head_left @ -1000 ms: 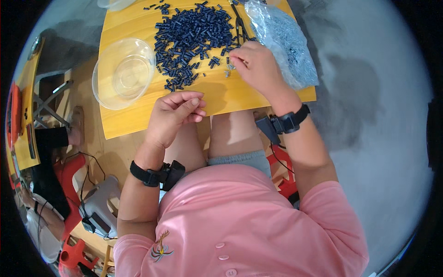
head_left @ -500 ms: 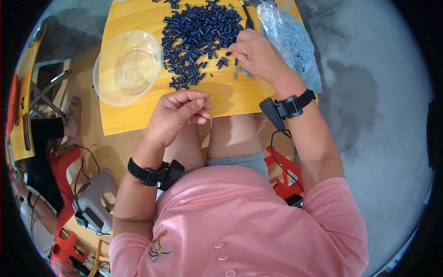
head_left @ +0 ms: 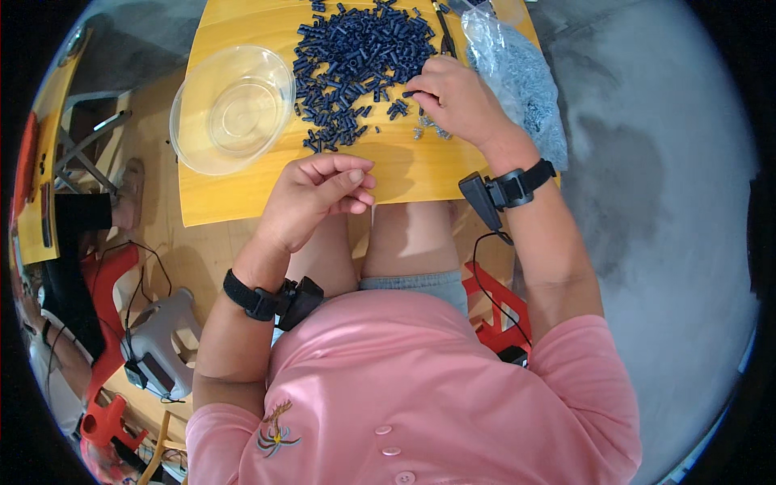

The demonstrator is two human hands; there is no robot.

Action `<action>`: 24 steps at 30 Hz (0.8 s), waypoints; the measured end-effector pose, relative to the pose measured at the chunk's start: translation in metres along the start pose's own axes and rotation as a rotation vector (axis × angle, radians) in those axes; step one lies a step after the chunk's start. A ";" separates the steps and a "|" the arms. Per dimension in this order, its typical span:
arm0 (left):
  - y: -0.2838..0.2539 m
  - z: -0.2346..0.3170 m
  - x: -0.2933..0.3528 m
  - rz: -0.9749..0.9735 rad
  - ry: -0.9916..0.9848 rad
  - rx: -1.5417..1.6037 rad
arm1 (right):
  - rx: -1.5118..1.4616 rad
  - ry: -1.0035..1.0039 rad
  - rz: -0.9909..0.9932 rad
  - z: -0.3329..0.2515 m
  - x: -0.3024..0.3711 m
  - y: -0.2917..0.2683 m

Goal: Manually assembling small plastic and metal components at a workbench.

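A heap of small dark-blue tubular plastic pieces (head_left: 364,52) lies on the yellow tabletop (head_left: 339,182). My right hand (head_left: 457,97) is at the heap's right edge, thumb and forefinger closed on one dark tubular piece (head_left: 410,94). Just below that hand lie a few small silvery metal bits (head_left: 428,128). Over the table's near edge is my left hand (head_left: 327,190), thumb pressed to the bent fingers; whatever is in that pinch, if anything, is too small to see. A clear round plastic bowl (head_left: 234,111), with nothing visible in it, stands left of the heap.
A clear plastic bag of small grey-blue pieces (head_left: 525,89) rests along the table's right side. A thin black tool (head_left: 445,34) lies between bag and heap. Cabled black devices are strapped to both my wrists. At left are a grey stool (head_left: 162,347) and another person's leg (head_left: 77,222).
The table and its contents appear shifted slightly to the right and upward in the view. Both hands keep nearly the same pose, with the right still pinching at the heap's edge.
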State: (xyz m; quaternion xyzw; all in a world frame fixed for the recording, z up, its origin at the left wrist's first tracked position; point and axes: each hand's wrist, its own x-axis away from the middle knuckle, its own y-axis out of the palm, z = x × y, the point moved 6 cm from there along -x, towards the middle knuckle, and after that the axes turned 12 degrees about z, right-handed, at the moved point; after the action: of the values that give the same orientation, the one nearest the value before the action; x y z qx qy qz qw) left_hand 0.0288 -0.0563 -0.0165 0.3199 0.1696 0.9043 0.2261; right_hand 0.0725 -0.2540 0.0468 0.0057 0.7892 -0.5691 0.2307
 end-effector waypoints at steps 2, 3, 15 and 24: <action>0.000 -0.001 0.000 -0.006 0.014 -0.002 | -0.004 -0.019 0.005 -0.002 -0.001 0.000; 0.000 0.000 0.001 -0.005 0.015 -0.004 | -0.005 -0.038 0.012 -0.004 -0.002 -0.001; 0.003 0.005 0.005 -0.014 -0.073 0.013 | -0.174 -0.226 0.215 -0.105 0.041 -0.034; 0.005 0.003 0.019 -0.023 -0.087 -0.167 | -0.202 -0.076 0.370 -0.127 0.079 -0.022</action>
State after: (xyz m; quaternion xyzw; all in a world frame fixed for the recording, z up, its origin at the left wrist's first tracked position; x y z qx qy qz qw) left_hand 0.0157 -0.0504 -0.0027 0.3368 0.0872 0.8980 0.2693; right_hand -0.0492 -0.1675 0.0682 0.1059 0.8185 -0.4349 0.3602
